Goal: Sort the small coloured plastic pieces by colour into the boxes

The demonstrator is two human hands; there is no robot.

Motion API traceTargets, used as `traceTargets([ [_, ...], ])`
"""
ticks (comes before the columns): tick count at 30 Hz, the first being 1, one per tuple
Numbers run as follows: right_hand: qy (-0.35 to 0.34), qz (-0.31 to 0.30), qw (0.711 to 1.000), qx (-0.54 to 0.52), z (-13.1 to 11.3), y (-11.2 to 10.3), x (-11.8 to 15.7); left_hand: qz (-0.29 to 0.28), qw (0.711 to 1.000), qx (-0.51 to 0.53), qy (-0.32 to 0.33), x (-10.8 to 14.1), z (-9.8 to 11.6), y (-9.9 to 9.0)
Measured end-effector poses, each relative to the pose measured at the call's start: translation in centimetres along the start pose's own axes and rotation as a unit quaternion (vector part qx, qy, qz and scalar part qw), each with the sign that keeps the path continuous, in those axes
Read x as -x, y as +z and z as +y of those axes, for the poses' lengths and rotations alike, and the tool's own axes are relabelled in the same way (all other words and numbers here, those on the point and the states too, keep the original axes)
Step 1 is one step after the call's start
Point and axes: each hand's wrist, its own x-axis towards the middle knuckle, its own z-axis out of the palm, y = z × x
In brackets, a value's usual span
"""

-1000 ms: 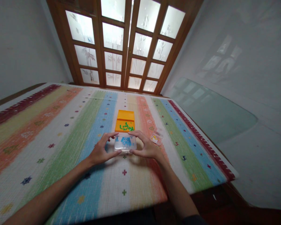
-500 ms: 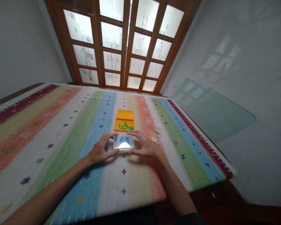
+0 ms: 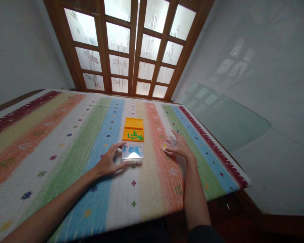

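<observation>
A clear plastic box (image 3: 133, 152) with a blue pattern under its shiny lid rests on the tablecloth. My left hand (image 3: 111, 159) grips its left side, thumb at the near edge and fingertips at the far edge. Off to the right, my right hand (image 3: 179, 145) reaches over a small clear plastic packet (image 3: 164, 147) with something yellow in it. Its thumb and fingers are spread apart around the packet, part of which the hand covers. Just beyond the box lies an open orange case (image 3: 134, 123) holding several small green pieces (image 3: 134, 135).
A striped, patterned tablecloth (image 3: 73, 152) covers the table. Behind the table's far edge stand wooden doors with frosted panes (image 3: 119, 64). A pale wall (image 3: 268, 84) runs along the right, with a glass-like panel (image 3: 225, 114) against it.
My right hand has let go of the plastic box and moved right to the clear packet. My left hand stays on the box. The view has shifted slightly.
</observation>
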Motion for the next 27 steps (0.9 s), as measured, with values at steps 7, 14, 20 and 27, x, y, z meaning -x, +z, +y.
traceTargets([
  [7,0.045,-0.077,0.992,-0.092,0.1,0.4,0.0,-0.004,1.000,0.012,0.004,-0.1,0.1,-0.1],
  [14,0.056,-0.065,0.980,-0.179,-2.0,0.1,-0.4,-0.004,0.999,0.035,-0.003,-0.2,-0.2,-0.2],
  [20,-0.024,-0.029,0.967,-0.253,-6.7,-0.7,-1.3,-0.003,0.996,0.081,0.020,-0.3,-0.4,-0.5],
  [27,-0.140,-0.069,0.951,-0.267,-13.2,-0.7,-1.7,0.047,0.997,0.054,0.040,-0.8,1.3,-0.6],
])
